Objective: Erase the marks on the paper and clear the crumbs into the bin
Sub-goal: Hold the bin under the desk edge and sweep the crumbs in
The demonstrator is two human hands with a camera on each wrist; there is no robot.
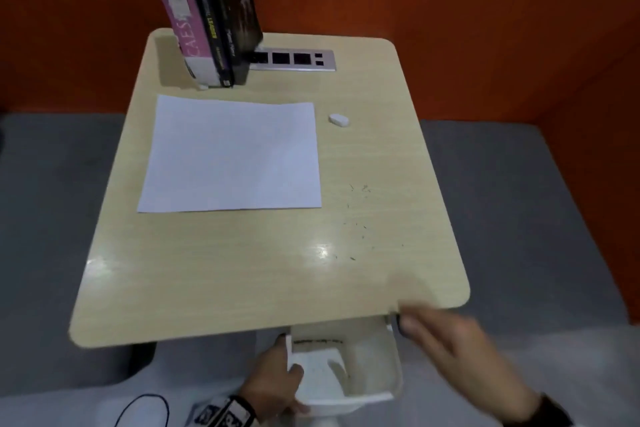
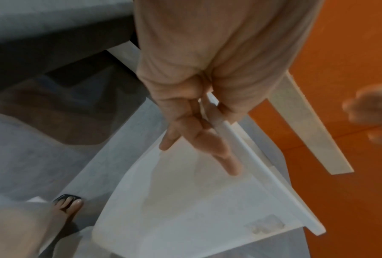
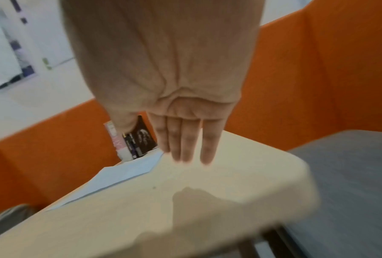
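A white sheet of paper (image 1: 230,154) lies on the pale wooden table (image 1: 214,270), and I see no marks on it. A white eraser (image 1: 338,120) rests to its right. Dark crumbs (image 1: 360,218) are scattered on the table's right side. Below the table's front edge my left hand (image 1: 277,381) grips the rim of a white bin (image 1: 367,374); in the left wrist view the fingers (image 2: 207,139) curl over the bin's rim (image 2: 262,174). My right hand (image 1: 446,343) hovers flat at the front right corner, blurred, its fingers (image 3: 185,139) straight and holding nothing.
Three books (image 1: 211,21) stand upright at the back of the table beside a metal socket panel (image 1: 294,59). Orange partition walls (image 1: 450,10) enclose the back and right. Grey seating (image 1: 536,218) flanks the table. A sandalled foot (image 2: 69,205) stands on the floor.
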